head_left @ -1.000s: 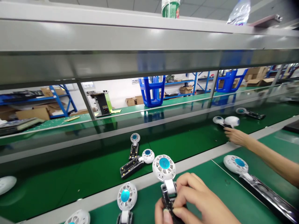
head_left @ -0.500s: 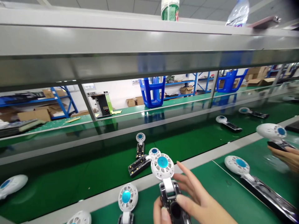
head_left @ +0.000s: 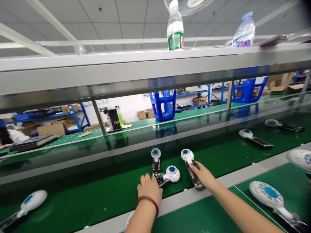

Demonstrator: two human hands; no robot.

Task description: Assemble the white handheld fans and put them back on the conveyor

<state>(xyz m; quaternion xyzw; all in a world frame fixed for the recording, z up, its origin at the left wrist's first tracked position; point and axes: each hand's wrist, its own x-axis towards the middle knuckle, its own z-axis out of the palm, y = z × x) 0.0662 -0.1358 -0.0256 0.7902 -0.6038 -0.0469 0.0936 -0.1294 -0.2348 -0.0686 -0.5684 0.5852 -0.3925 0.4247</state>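
- Left hand (head_left: 148,187), with a dark red band at the wrist, reaches over the near edge of the green conveyor belt (head_left: 73,200). Its fingers are curled down over the black handle of a small handheld fan (head_left: 167,175) with a white head and blue centre. Whether they have closed into a grip cannot be told from this angle.
- Right hand (head_left: 203,174) lies on the belt just beside it. Its fingers rest along the black handle of a second handheld fan (head_left: 190,163); contact is seen, a firm hold is not.
- A third fan (head_left: 155,159) lies between the two, its handle touching or nearly touching the first fan.
- Judgement: the three units sit crowded together. Each handle is best taken by its sides, clear of the exposed inner parts, and lifted straight up so the neighbour is not dragged along.
- Further fans lie toward the belt's right end (head_left: 255,138) and near its left end (head_left: 29,202); another (head_left: 267,193) rests on the green bench mat at the near right corner.
- The grey overhead shelf (head_left: 97,74) carries two water bottles (head_left: 175,27).
- Beyond the line: blue stools (head_left: 162,105), blue racking, cardboard boxes.
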